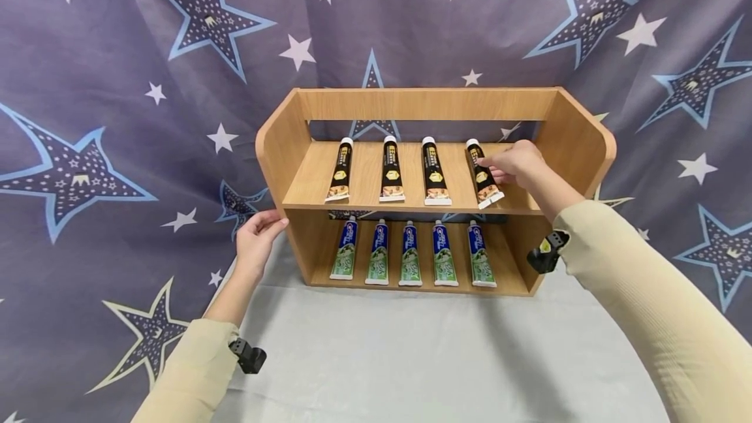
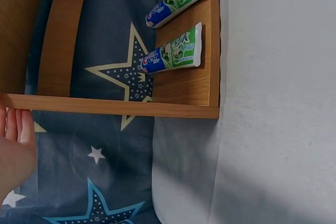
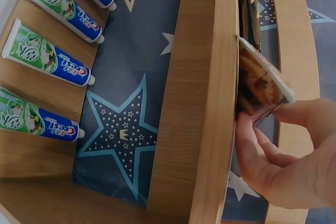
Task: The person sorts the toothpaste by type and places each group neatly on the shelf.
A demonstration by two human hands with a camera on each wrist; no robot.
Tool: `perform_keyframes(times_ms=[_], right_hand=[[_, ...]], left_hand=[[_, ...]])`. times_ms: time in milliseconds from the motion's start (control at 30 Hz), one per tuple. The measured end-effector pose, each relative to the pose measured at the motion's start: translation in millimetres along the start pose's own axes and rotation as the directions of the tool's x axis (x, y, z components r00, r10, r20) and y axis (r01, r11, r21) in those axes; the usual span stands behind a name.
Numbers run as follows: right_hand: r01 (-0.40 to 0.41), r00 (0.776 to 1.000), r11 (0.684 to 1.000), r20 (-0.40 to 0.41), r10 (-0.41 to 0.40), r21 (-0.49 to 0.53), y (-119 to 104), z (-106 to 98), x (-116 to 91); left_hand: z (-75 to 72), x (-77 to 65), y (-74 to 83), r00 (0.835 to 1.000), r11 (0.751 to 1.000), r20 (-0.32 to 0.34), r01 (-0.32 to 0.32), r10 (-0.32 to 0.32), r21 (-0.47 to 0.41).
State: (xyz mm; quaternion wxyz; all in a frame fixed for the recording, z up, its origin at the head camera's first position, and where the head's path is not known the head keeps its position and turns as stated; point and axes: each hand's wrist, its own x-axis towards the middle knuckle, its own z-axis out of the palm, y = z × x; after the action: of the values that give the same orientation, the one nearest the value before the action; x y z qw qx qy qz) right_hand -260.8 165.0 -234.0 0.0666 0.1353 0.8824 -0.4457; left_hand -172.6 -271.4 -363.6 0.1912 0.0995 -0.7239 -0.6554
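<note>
On the upper board of a wooden shelf (image 1: 427,104), a black toothpaste tube (image 1: 483,173) lies slightly askew at the right of its row. My right hand (image 1: 517,163) pinches this tube by its side. Up close in the right wrist view, thumb and fingers (image 3: 247,142) grip the tube near its flat crimped end, just above the board. My left hand (image 1: 257,240) rests against the outside of the shelf's left panel (image 1: 282,149). The left wrist view shows its fingers (image 2: 11,125) extended, with the tips at the panel.
Three more black toothpaste tubes (image 1: 435,172) lie to the left on the upper board. Several blue-and-green toothpaste tubes (image 1: 410,253) line the lower board. The shelf stands on a white cloth (image 1: 376,358) against a star-patterned curtain (image 1: 376,18).
</note>
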Motion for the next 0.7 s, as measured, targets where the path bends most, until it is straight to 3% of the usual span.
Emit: perform_keyframes(times_ms=[133, 367, 700], right_hand=[[0.005, 1.0, 1.0, -0.013, -0.005, 0.002, -1, 0, -3], [0.072, 0.997, 0.991, -0.035, -0.068, 0.116, 5, -2, -10], [0.21, 0.977, 0.977, -0.05, -0.209, 0.029, 18, -15, -31]], left_hand=[[-0.3, 0.4, 1.1, 1.0, 1.0, -0.005, 0.003, -0.002, 0.007], [-0.1, 2.1, -1.9, 1.0, 1.0, -0.017, -0.006, 0.006, -0.007], [-1.8, 2.1, -1.5, 1.0, 1.0, -0.022, -0.013, 0.012, -0.012]])
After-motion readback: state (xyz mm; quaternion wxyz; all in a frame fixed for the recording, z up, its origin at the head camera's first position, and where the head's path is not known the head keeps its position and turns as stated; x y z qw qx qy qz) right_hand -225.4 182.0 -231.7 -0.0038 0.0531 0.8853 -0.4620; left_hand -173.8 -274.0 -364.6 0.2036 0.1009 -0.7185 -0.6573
